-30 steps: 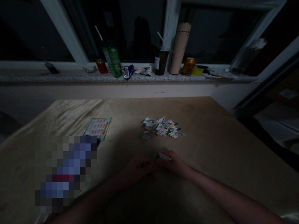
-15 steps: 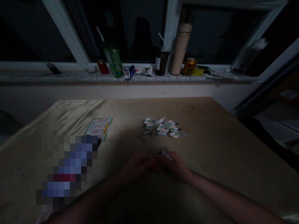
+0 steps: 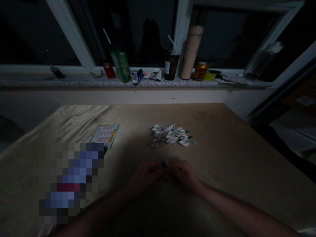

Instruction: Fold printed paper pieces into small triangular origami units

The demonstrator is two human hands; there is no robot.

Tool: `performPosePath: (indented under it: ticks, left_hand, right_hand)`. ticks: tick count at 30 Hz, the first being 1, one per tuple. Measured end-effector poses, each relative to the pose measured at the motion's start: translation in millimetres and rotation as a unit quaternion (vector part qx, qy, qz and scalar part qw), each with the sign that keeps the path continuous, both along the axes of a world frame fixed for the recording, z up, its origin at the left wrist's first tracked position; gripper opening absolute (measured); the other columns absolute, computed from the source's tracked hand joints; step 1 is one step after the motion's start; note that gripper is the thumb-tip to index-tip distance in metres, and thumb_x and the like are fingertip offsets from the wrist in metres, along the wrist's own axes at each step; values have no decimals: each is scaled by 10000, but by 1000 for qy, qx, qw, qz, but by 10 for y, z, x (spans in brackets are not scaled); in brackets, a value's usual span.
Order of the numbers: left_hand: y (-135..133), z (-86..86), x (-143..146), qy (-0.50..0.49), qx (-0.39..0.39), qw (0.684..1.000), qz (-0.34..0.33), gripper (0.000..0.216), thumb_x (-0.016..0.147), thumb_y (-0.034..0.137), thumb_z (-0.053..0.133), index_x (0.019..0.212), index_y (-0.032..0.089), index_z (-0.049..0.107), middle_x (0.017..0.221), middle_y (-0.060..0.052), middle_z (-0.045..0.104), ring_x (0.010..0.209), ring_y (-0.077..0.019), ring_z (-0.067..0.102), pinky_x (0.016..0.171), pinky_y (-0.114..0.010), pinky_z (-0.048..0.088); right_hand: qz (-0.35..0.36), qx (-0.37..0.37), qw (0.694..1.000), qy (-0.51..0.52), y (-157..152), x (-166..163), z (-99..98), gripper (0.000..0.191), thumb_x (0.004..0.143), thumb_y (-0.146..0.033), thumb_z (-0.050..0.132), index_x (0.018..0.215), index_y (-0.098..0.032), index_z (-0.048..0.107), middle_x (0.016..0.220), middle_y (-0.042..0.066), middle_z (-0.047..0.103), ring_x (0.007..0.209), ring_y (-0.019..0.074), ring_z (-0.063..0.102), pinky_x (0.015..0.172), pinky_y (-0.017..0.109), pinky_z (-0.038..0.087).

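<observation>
My left hand (image 3: 147, 175) and my right hand (image 3: 184, 174) rest close together on the tan table (image 3: 234, 151) near its front edge. Both pinch one small printed paper piece (image 3: 165, 164) between their fingertips; only a sliver of it shows. A little beyond the hands lies a pile of folded printed paper pieces (image 3: 171, 136), several of them, spread flat. To the left lies a printed sheet (image 3: 105, 135) with red and yellow markings.
A blurred-out patch (image 3: 71, 181) covers the table's left front. The stone window sill (image 3: 74, 80) behind holds a green bottle (image 3: 120, 64), a red can (image 3: 109, 70), a dark cup (image 3: 171, 65), a tall beige tumbler (image 3: 190, 52), an orange can (image 3: 199, 70) and wrappers. The room is dim.
The paper piece stuck out over my right hand before; it is now folded smaller and drawn in between both hands' fingertips. The hands moved slightly closer together.
</observation>
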State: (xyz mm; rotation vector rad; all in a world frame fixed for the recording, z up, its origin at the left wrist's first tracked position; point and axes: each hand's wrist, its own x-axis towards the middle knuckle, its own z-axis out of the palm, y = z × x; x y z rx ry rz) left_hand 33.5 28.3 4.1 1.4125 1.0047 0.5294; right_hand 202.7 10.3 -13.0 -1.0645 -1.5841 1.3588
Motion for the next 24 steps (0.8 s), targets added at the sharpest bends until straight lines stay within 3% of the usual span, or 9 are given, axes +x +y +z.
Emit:
performPosePath:
  ticks: [2,7,11,16,24]
  left_hand:
    - [3,3,2,-3,0,1000,6,252,791,342,546,704,130,651,657,-9,675,622,-147,601,600,-218,432]
    - [24,36,-4,-10,6,999,53,236,772,339,543,662,140,608,615,-4,654,590,-141,588,591,-219,433]
    - [33,28,-9,-12,-3,998,56,255,753,355,557,634,135,610,613,-16,656,599,-154,597,605,-234,445]
    - [28,-1,-13,-33,-23,999,25,236,725,359,605,765,130,640,643,-6,665,610,-154,601,592,-228,441]
    - [29,-28,-37,-27,-1,999,27,239,751,364,599,677,137,614,576,8,633,546,-130,576,540,-201,412]
  right_hand:
    - [-4,-2,1000,-10,12,5,-26,497,838,-539,414,564,-140,527,514,-14,435,479,88,357,449,214,283]
    - [-102,33,993,-54,25,49,-52,468,787,-540,491,514,-171,398,524,-42,293,494,83,280,434,210,225]
    - [-89,39,994,-47,-5,52,-1,454,821,-519,451,541,-163,421,544,-34,333,514,87,298,454,206,246]
    - [-50,12,998,-34,-10,42,16,440,826,-508,446,562,-156,459,532,-38,332,493,82,283,441,210,226]
    - [-52,55,996,-46,5,43,15,313,833,-404,472,639,-159,489,588,-26,403,553,100,364,493,209,286]
